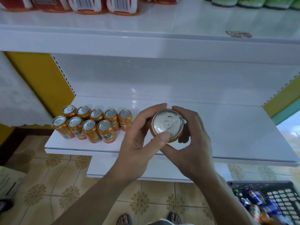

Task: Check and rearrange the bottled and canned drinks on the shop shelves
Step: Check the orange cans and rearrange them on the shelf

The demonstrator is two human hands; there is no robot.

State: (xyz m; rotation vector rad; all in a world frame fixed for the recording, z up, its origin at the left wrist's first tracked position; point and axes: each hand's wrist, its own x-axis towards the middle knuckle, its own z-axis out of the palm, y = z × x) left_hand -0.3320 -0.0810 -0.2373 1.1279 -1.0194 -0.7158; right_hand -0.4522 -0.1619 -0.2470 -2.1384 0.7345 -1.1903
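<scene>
One can (168,123) is clasped by the left grip (138,143) and right grip (194,135). Kept upright, it is best set beside the other cans (92,124).

You are holding one orange can (168,123) upright above the white shelf (230,135). Your left grip (138,140) and right grip (194,138) are curling round its sides, the left thumb lying on the lid. Nine matching cans (92,123) are standing in two rows at the shelf's left end. A dark basket (285,197) of bottles is sitting on the tiled floor (65,184).
</scene>
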